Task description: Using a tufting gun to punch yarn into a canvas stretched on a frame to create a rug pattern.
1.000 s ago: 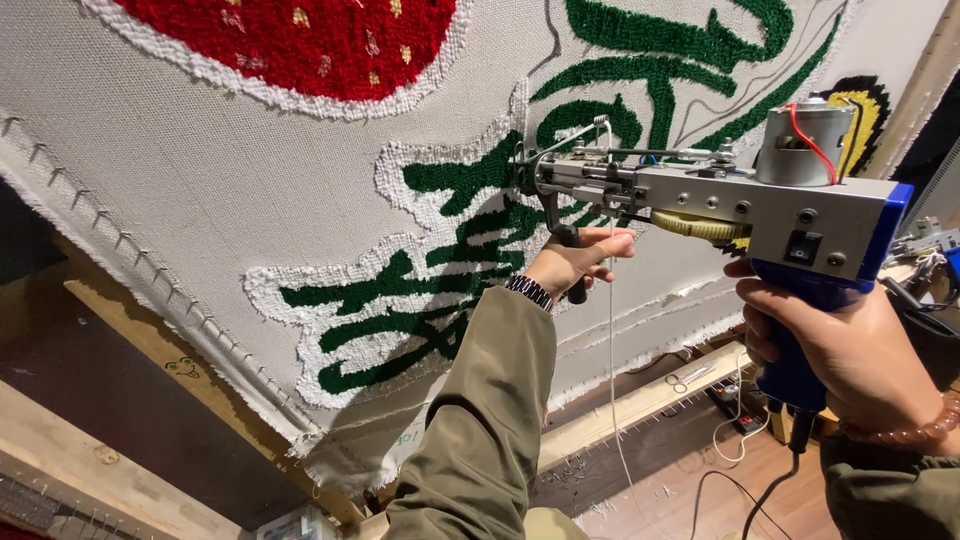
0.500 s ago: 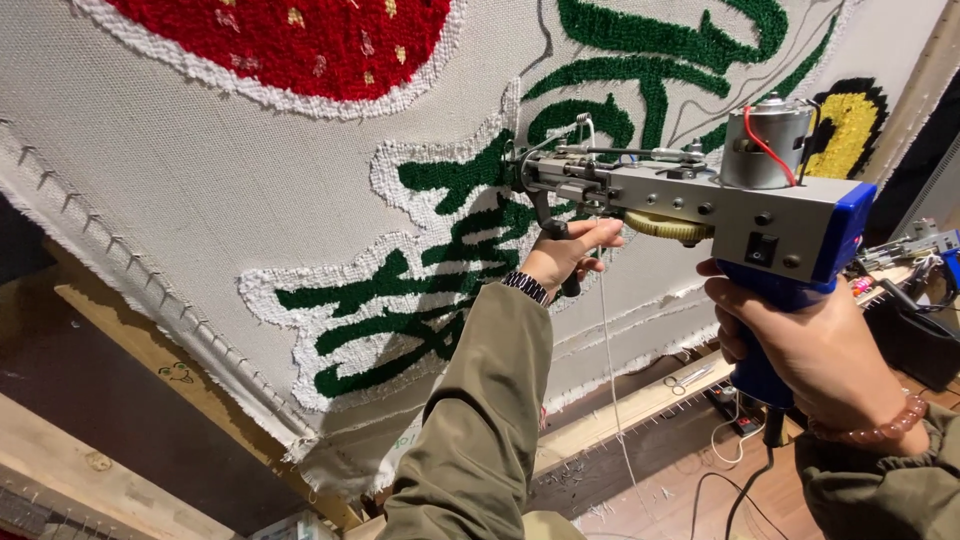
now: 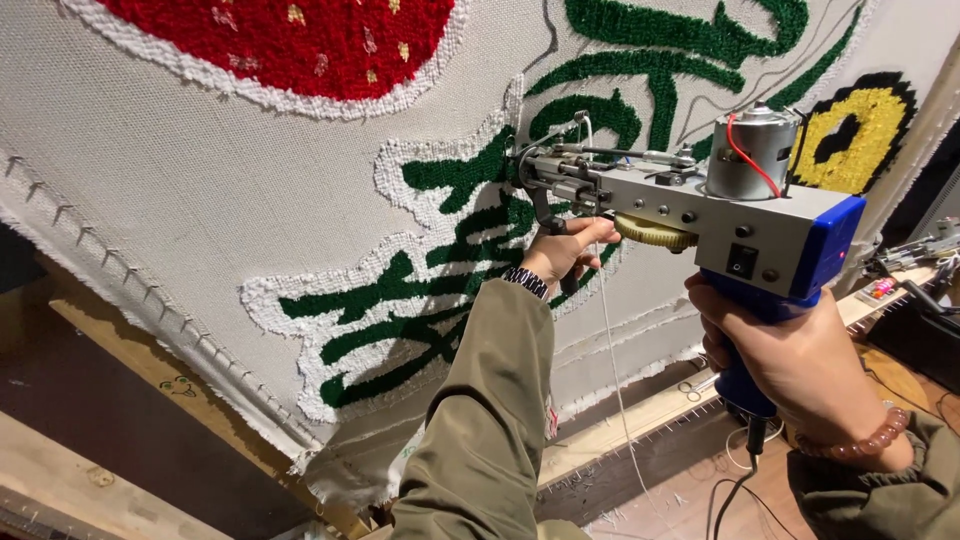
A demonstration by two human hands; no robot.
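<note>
**Tufting gun held two-handed against the stretched cloth**

A grey metal tufting gun with a blue plastic rear end and blue pistol grip (image 3: pixel 700 215) sits between the two hands, its front tip pressed to the stretched off-white backing cloth (image 3: pixel 200 200). On top of its boxy body stands a silver cylindrical motor (image 3: pixel 752 152) with a red wire looping down its side; a yellow toothed gear wheel (image 3: pixel 655 232) shows under the body, and thin rods and linkages run forward to the needle end. A black switch sits on the side near the rear.

The gun's long axis runs from the right hand towards the left hand and beyond it, needle end pointing up and away into the cloth, rear end nearest the right hand.

The right hand (image 3: pixel 790 365) is closed around the blue grip from below, a bead bracelet at its wrist. The left hand (image 3: pixel 568 252), in an olive sleeve with a watch, is curled around the black front handle beneath the needle end.

A thin white yarn strand (image 3: pixel 612 370) hangs down just right of the left forearm. Above and left of the left hand lie green tufted shapes edged in white pile (image 3: pixel 400 300); farther above, a red tufted patch (image 3: pixel 290 40). Beyond the motor, above the right hand, is a yellow and black tufted patch (image 3: pixel 858 130). A wooden frame rail (image 3: pixel 620 430) runs below the cloth between the forearms.
</note>
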